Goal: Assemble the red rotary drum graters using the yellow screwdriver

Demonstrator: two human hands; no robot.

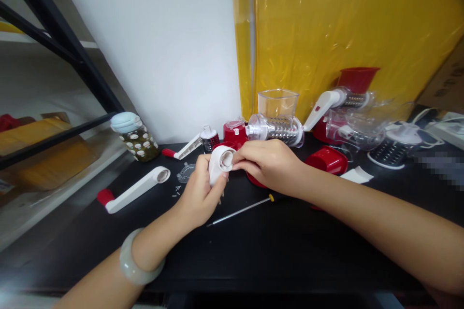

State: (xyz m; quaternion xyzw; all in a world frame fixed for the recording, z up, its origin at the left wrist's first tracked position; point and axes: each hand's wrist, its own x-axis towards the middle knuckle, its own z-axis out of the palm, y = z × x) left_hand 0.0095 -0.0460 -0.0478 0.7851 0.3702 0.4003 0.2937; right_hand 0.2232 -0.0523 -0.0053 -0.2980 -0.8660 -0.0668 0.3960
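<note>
Fingers (216,192) of the left hand (197,195) clasp a white hub (218,166) over the table's (253,256) middle, and the right hand (271,164) pinches its rim. The hub is joined to nothing yet. A crank (136,188) lies loose at left, a screwdriver (241,211) lies untouched nearby, and a built grater (277,128) stands far.

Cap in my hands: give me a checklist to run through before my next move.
1. Cap gripped in the left hand: ok.
2. Right hand fingertips on the cap's opening: ok.
3. Screwdriver lying free on the table, close to the hands: ok.
4. Crank lying apart, left of the hands: ok.
5. Small bits beside the crank all there: cannot tell, too small.
6. Inside of the cap properly seated: cannot tell, fingers cover it.
</note>
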